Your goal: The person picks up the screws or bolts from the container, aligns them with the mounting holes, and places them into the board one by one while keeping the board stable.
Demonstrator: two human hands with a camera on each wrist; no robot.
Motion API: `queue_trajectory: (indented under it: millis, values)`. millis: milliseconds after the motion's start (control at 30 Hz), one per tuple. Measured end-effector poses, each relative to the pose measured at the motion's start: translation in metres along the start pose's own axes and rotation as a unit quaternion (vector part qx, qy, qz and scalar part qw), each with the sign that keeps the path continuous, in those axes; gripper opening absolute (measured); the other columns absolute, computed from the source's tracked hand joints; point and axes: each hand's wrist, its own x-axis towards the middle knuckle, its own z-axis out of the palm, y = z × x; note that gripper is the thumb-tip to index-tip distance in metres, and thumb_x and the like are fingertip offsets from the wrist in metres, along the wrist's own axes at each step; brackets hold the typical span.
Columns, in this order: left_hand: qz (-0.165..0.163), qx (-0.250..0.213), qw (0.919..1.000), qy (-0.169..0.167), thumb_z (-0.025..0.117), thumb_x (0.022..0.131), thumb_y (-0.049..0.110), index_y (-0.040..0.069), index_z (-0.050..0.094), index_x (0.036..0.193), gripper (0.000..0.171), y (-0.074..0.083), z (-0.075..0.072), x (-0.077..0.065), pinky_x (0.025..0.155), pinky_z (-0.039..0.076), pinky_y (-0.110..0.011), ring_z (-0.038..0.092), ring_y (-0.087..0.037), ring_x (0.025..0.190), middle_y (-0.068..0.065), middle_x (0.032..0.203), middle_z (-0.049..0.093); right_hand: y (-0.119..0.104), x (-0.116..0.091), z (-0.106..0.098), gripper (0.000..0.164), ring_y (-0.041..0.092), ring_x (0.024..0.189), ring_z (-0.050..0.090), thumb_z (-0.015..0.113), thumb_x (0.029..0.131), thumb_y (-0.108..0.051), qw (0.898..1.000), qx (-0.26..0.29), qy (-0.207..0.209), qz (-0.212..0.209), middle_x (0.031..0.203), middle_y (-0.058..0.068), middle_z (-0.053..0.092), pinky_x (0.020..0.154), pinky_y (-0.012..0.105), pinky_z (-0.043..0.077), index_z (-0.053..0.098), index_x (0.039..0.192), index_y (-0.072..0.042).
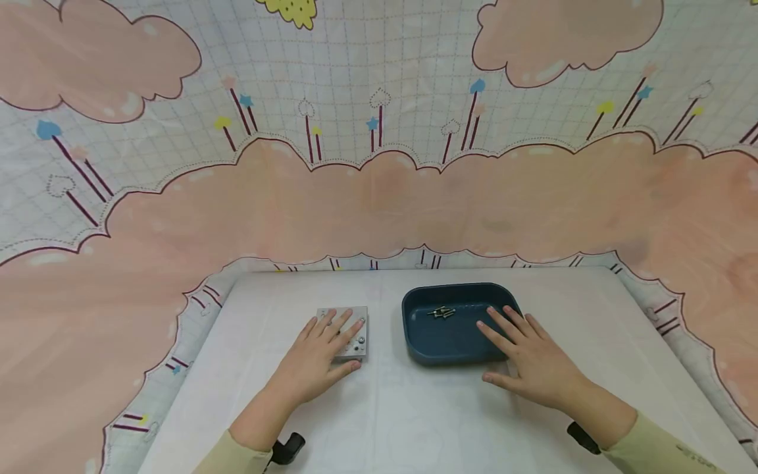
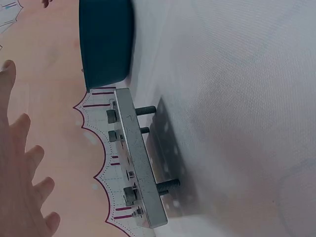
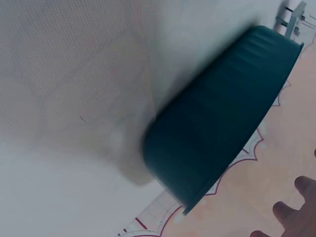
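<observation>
Preferably, the left hand (image 1: 315, 364) should brace the plate (image 2: 143, 163) by its edges, bolts (image 2: 169, 185) protruding beneath; it and the right hand (image 1: 535, 365) have fingers spread, holding nothing.

Dark blue tray (image 1: 450, 343), silver-grey plate (image 2: 141, 158), white tabletop (image 1: 414, 421), peach-and-white cloud-patterned backdrop (image 1: 379, 204)

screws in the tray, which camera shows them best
The head view: it looks down into the tray, where the screws lie in a small cluster with nothing over them. The left wrist and right wrist views show none of the screws; each sees the tray's outer wall, not its inside.
</observation>
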Motion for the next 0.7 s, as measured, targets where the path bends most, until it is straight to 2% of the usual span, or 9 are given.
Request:
queue_trajectory:
  millis: [67,167,267,400,567,700]
  values:
    - [0.001,-0.007,1.0,0.004,0.047,0.095,0.066,0.029,0.03,0.157,0.074,-0.001,0.0,0.002,0.117,0.014,-0.053,0.018,-0.029,0.149,-0.001,0.164,0.021,0.001,0.002,0.0,0.085,0.032,0.15,0.014,0.058,0.087,-0.069,1.0,0.002,-0.002,-0.001,0.163,0.005,0.021,0.119,0.046,0.002,0.037,0.155,-0.022]
    - [-0.007,-0.035,0.9993,0.008,0.056,0.093,0.061,0.025,0.032,0.157,0.076,-0.004,0.001,0.004,0.115,0.019,-0.056,0.022,-0.033,0.147,-0.005,0.162,0.025,0.002,0.005,0.0,0.084,0.033,0.147,0.022,0.06,0.087,-0.067,1.0,0.007,-0.009,0.0,0.161,0.007,0.027,0.116,0.053,0.016,0.038,0.154,-0.023]
    - [-0.027,-0.061,0.9977,0.004,0.06,0.092,0.059,0.024,0.032,0.157,0.079,-0.009,0.003,0.004,0.112,0.024,-0.057,0.028,-0.036,0.144,-0.008,0.16,0.029,0.003,0.008,0.0,0.08,0.036,0.143,0.03,0.059,0.088,-0.066,1.0,0.017,-0.016,-0.003,0.157,0.01,0.034,0.109,0.058,0.028,0.039,0.154,-0.024]
    - [-0.063,-0.088,0.9941,-0.005,0.062,0.091,0.059,0.023,0.032,0.157,0.081,-0.019,0.006,0.003,0.109,0.029,-0.059,0.033,-0.038,0.14,-0.011,0.155,0.034,0.006,0.016,-0.001,0.072,0.037,0.135,0.042,0.064,0.089,-0.059,0.999,0.05,-0.02,-0.004,0.149,0.012,0.045,0.103,0.059,0.036,0.047,0.149,-0.022]
    - [-0.116,-0.128,0.9845,-0.027,0.065,0.089,0.058,0.021,0.031,0.157,0.085,-0.035,0.01,0.002,0.106,0.03,-0.061,0.037,-0.041,0.135,-0.017,0.15,0.037,0.012,0.03,-0.006,0.055,0.033,0.121,0.056,0.073,0.089,-0.041,0.996,0.08,-0.027,-0.013,0.133,0.01,0.059,0.098,0.053,0.044,0.061,0.137,-0.016]
    - [-0.156,-0.153,0.9742,-0.057,0.066,0.088,0.058,0.02,0.027,0.158,0.089,-0.046,0.015,0.0,0.101,0.034,-0.065,0.039,-0.046,0.132,-0.022,0.147,0.039,0.017,0.041,-0.012,0.044,0.029,0.116,0.059,0.073,0.09,-0.034,0.994,0.096,-0.056,-0.014,0.123,0.006,0.064,0.094,0.048,0.048,0.067,0.13,-0.016]
